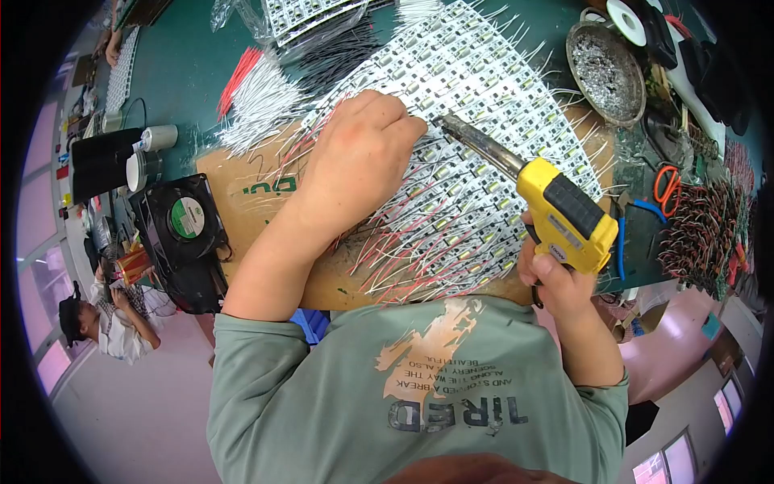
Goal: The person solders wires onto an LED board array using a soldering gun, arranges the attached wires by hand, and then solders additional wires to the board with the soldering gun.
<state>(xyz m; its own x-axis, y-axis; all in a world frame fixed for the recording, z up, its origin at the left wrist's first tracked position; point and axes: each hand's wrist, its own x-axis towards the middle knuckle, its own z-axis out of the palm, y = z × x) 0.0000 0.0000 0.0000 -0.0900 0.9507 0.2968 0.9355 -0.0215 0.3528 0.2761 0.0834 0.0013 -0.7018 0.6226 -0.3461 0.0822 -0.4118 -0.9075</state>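
A large panel of small white circuit boards (484,105) lies on a brown cardboard sheet (242,202), with red and white wires standing out from many of the boards. My right hand (556,278) is wrapped round the grip of a yellow and black soldering gun (564,211). Its metal tip points left over the panel, close to the fingertips of my left hand (367,149). Those left fingers are pinched together just above the boards; what they hold, if anything, is hidden behind the hand. Bundles of white wires (266,101), red wires (239,77) and black wires (343,56) lie beyond my left hand.
A black fan (181,222) stands left of the cardboard. At the far right sits a round metal pan (605,73) with silvery scraps. Orange-handled scissors (666,187), blue-handled pliers (622,242) and a heap of wired pieces (705,234) are at right. Another person (121,319) sits at far left.
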